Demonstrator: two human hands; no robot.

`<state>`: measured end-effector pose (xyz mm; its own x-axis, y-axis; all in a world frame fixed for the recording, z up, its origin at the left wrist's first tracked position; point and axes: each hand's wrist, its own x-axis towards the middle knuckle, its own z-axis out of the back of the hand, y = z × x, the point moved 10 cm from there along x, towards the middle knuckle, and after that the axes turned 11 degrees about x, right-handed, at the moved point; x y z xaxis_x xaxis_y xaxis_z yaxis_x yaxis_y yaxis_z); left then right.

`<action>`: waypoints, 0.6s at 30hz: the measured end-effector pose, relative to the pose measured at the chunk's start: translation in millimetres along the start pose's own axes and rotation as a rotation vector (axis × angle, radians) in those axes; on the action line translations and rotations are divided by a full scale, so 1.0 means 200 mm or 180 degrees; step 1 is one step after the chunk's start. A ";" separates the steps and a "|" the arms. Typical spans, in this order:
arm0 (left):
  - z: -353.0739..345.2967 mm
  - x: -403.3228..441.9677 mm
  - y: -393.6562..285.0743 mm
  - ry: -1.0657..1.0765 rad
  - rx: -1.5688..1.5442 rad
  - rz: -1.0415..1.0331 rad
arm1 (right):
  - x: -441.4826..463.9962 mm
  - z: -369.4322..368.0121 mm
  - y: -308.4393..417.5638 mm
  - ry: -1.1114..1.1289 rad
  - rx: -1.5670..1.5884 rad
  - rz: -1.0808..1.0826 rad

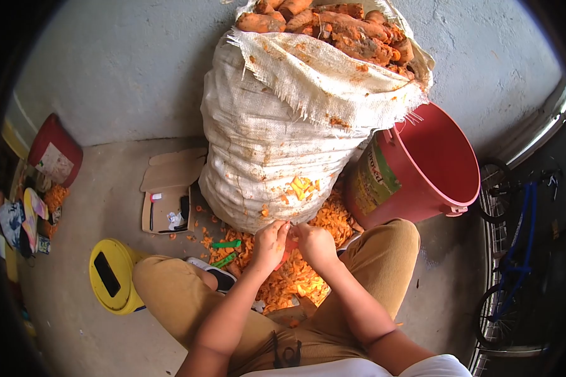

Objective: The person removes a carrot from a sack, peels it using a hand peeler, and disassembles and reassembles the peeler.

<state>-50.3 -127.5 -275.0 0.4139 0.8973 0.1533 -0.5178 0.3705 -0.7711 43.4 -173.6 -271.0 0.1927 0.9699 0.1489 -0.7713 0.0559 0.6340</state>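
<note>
My left hand [271,244] and my right hand [315,245] meet in front of the sack, both with fingers pinched closed. Between and just below them shows a small reddish piece [287,254], too covered by the fingers to name. Under the hands, between my legs, spreads a heap of orange peelings [294,284]. Left of my left hand lie two green-handled tools [226,244], whose kind I cannot tell. Right in front stands a big white woven sack [258,138], filled to the top with muddy orange roots [352,31] that look like carrots.
A red bucket [443,157] leans by the sack on the right. To the left are an open cardboard box [159,188], a yellow-lidded bucket [124,256] with a phone [107,274] on it, and a red container [55,151]. A blue bicycle [522,270] is at far right.
</note>
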 end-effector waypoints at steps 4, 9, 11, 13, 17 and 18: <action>-0.01 0.00 0.03 -0.0020 -0.0230 -0.0012 | 0.01 0.01 0.00 -0.0028 -0.0020 -0.0047; -0.04 0.00 0.04 0.0201 -0.0220 -0.0084 | 0.01 0.03 0.03 0.0030 -0.0133 0.0044; -0.07 0.00 0.06 0.0329 -0.0259 -0.0085 | 0.01 0.04 0.03 0.0089 -0.0168 -0.0014; -0.12 0.00 0.10 0.0549 -0.0276 -0.0028 | 0.02 0.01 -0.03 0.0179 -0.0154 -0.0149; -0.18 0.00 0.19 0.0884 -0.1024 0.0447 | 0.04 0.07 -0.08 -0.0161 0.1022 -0.0330; -0.17 0.01 0.24 0.0845 -0.1115 0.0694 | 0.04 0.09 -0.11 -0.0192 0.1380 -0.0641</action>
<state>-47.9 -116.3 -332.8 0.5240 0.8360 -0.1626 -0.3496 0.0370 -0.9362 72.7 -170.3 -270.6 0.3570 0.9337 0.0261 -0.3933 0.1249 0.9109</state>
